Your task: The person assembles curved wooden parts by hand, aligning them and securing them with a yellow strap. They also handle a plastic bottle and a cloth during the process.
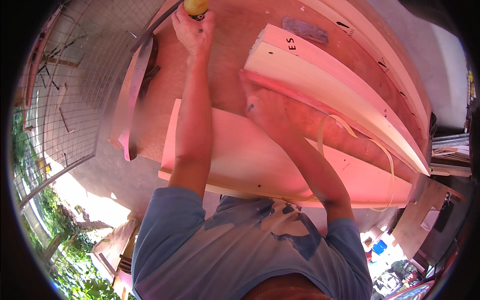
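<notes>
My left hand [192, 35] is wrapped around a yellow container [196, 7] with a dark label, at the far edge of the brown worktop. Only part of the container shows at the top of the view. My right hand [266, 107] is over the near pale wooden board [240, 140], just short of a curved wooden piece [305, 65] with dark marks on its face. Its fingers reach toward the end of that piece but are blurred, and whether they hold anything is unclear. A thin pale strip [345, 122] loops up beside my right forearm.
The brown worktop [225, 75] lies beneath the boards. Another long curved board [395, 65] runs along the far right, with a small greyish wood block [305, 30] nearby. A dark, flat, curved piece [137, 95] lies at the left edge. Wire mesh [75, 65] stands beyond it.
</notes>
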### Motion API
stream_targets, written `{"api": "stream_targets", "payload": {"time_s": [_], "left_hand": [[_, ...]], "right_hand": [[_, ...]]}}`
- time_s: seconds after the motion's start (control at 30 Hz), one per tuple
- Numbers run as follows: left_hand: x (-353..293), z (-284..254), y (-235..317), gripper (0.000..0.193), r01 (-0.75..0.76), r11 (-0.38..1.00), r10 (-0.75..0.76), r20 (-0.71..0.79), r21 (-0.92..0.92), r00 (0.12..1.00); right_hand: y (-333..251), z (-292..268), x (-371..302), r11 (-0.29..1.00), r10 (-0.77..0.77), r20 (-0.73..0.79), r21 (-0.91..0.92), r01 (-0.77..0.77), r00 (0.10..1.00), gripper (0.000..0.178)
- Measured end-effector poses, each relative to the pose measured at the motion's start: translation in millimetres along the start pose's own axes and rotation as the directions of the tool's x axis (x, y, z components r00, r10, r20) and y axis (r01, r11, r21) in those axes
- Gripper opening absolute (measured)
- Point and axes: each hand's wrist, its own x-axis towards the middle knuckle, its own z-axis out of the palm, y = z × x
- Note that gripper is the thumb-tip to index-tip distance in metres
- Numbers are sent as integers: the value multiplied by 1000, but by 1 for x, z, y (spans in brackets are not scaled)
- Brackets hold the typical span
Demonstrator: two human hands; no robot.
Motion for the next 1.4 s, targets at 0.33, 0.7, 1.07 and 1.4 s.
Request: {"api": "stream_targets", "payload": {"time_s": [0.33,0.7,1.07,1.4], "left_hand": [[0,0,-3,60,-45,999,45,-22,4,999],[2,3,1,62,85,996,-85,-12,-8,996],[1,-2,6,64,60,998,-60,38,-8,997],[1,-1,3,62,10,1000,-9,26,-23,1000]], "right_hand": [[32,2,-50,952,296,7,84,-295,955,60],[-22,15,-4,922,105,108,361,-138,989,58],[5,-5,9,998,-32,12,53,32,999,82],[5,5,-12,990,-123,-8,-68,122,992,77]]}}
